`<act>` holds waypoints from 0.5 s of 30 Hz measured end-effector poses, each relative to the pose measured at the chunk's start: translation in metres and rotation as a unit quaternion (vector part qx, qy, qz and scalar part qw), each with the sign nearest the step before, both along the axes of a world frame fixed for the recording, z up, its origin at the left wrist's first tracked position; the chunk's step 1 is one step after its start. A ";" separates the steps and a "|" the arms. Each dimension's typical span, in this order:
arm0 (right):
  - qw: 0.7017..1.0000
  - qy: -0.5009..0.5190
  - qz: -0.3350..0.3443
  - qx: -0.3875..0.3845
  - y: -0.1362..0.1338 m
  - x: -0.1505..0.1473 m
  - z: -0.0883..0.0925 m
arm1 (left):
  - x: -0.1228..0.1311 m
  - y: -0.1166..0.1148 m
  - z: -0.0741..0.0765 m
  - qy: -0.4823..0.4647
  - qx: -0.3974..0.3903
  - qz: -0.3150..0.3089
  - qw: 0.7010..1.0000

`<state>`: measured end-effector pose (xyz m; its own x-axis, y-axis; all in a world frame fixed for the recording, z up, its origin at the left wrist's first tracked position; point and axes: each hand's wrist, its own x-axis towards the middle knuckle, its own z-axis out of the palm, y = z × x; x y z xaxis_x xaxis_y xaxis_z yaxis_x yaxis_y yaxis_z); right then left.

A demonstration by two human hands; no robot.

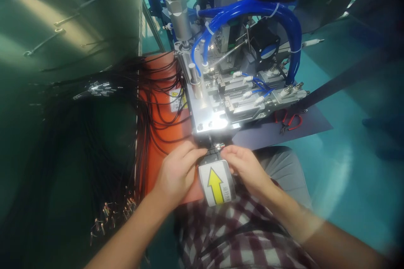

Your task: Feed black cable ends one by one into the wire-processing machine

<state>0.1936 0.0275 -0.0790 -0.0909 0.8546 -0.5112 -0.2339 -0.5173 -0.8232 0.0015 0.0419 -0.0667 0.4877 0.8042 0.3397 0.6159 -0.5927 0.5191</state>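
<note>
My left hand (178, 170) is closed, its thumb and forefinger pinched at the front of the machine on what looks like a thin black cable. Opposite it, my right hand (244, 163) has its fingertips pressed together beside a small shiny metal fitting (219, 146). Whatever lies between those right fingertips is hidden. Just below both hands a grey housing with a white label and yellow arrow (216, 185) juts out towards me. Above them is the bright metal block (205, 117) of the machine.
Many black cables (151, 109) run left from the machine over an orange panel (158, 134). Bundled cable ends with bare tips (109, 214) hang at lower left. Thick blue air tubes (252, 7) arch over the machine. Red-handled pliers (290, 124) lie on a grey surface at right.
</note>
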 end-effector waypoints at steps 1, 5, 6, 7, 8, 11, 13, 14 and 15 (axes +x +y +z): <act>1.000 -0.009 -0.003 0.006 0.000 0.001 0.001 | 0.000 0.000 0.000 -0.001 -0.001 0.000 1.000; 0.999 -0.042 -0.007 0.033 0.007 0.006 0.005 | 0.000 0.000 -0.001 -0.001 0.000 0.001 1.000; 0.999 -0.042 -0.006 0.033 0.009 0.007 0.006 | -0.001 0.000 -0.001 -0.002 0.002 0.002 1.000; 0.999 -0.040 -0.007 0.033 0.010 0.007 0.006 | -0.001 0.000 -0.001 -0.002 0.003 0.002 1.000; 0.999 -0.041 -0.009 0.034 0.010 0.006 0.006 | -0.001 0.000 -0.001 -0.002 0.004 -0.001 1.000; 0.997 -0.057 -0.019 0.037 0.006 0.001 0.004 | -0.002 0.000 0.000 -0.006 0.002 -0.004 1.000; 0.996 -0.073 -0.028 0.040 0.002 -0.003 0.003 | -0.002 0.000 0.000 -0.005 -0.001 -0.004 1.000; 0.995 -0.081 -0.033 0.041 0.000 -0.005 0.003 | -0.002 0.000 0.000 -0.004 -0.001 -0.003 1.000; 0.994 -0.089 -0.037 0.042 -0.002 -0.006 0.002 | -0.001 0.000 0.000 -0.003 -0.003 -0.002 1.000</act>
<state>0.1875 0.0257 -0.0769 0.0589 0.8964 -0.4393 -0.1157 -0.4310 -0.8949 0.0001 0.0418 -0.0662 0.4885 0.8046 0.3377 0.6113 -0.5917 0.5255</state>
